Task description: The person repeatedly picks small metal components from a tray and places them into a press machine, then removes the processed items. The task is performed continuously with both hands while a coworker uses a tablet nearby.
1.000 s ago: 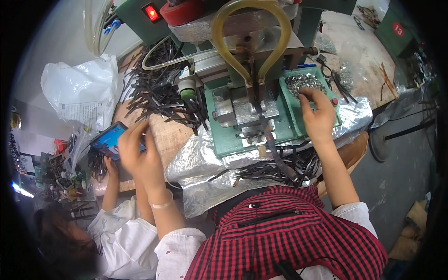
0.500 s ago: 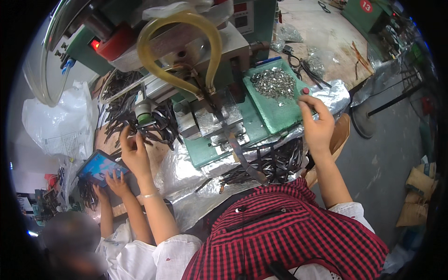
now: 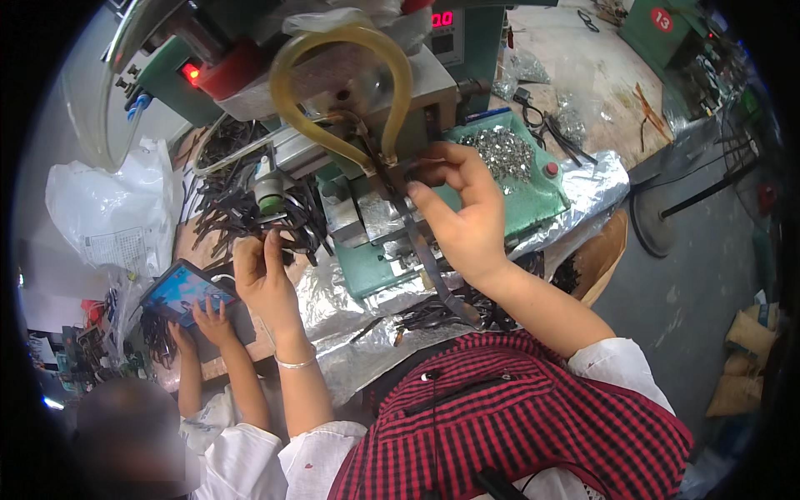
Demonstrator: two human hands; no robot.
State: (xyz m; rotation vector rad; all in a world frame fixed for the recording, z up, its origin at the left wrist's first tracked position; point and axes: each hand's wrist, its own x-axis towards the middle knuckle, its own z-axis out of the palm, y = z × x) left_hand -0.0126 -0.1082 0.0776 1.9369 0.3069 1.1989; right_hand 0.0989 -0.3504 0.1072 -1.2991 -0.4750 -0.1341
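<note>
My right hand (image 3: 468, 218) is at the middle of the green bench machine (image 3: 367, 275), thumb and fingers drawn together beside its clamping head. What the fingertips hold, if anything, is too small to tell. A dark flat strip (image 3: 429, 268) runs from under the head down toward my apron. My left hand (image 3: 267, 279) is closed in a pinch at the near edge of a heap of black strips (image 3: 229, 217); I cannot make out what is in it. Behind my right hand lies a green tray (image 3: 533, 200) with a pile of small shiny metal pieces (image 3: 504, 152).
A yellowish hose (image 3: 279, 75) loops over the head. More dark strips (image 3: 417, 312) lie on foil (image 3: 321, 292) along the front edge. At left another person's hands (image 3: 212, 321) touch a tablet (image 3: 187, 292). A white plastic bag (image 3: 112, 204) stands beyond it.
My right hand has moved left from the tray's right edge to the machine's head. My left thumb and fingers have come together. The red display at the top is now lit in view.
</note>
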